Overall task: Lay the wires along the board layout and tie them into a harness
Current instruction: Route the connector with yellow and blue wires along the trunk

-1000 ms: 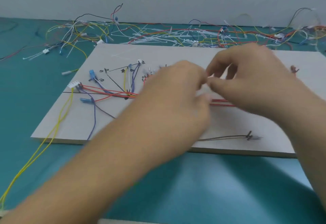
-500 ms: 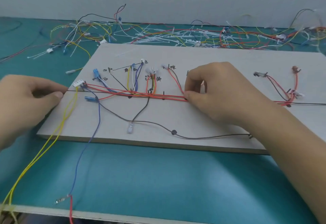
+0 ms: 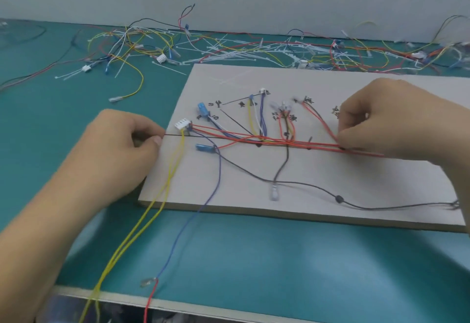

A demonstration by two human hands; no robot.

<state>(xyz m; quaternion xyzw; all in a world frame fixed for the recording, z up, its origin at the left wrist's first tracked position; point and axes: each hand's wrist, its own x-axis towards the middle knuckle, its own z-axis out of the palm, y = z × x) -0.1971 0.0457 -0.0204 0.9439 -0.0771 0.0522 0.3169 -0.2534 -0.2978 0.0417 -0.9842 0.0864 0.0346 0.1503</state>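
Observation:
A grey layout board [image 3: 330, 185] lies on the teal table. Red wires [image 3: 292, 142] run along its drawn black line from a white connector [image 3: 182, 124] at the left. Yellow wires [image 3: 162, 195] and a blue wire [image 3: 216, 182] hang off the front edge. A black wire [image 3: 305, 184] curves across the board's front. My left hand [image 3: 122, 149] sits at the board's left edge, thumb and forefinger pinching the end of a thin black strand. My right hand [image 3: 396, 119] presses and pinches the red wire bundle on the board.
A tangle of loose wires and white cable ties [image 3: 229, 48] is strewn along the table's back by the wall. A yellow wire with a terminal [image 3: 132, 88] lies left of the board. The table's front edge [image 3: 178, 305] is near me.
My left hand drew away from the board's middle to its left edge, uncovering the wires. My right hand stays on the red bundle. The view has shifted left.

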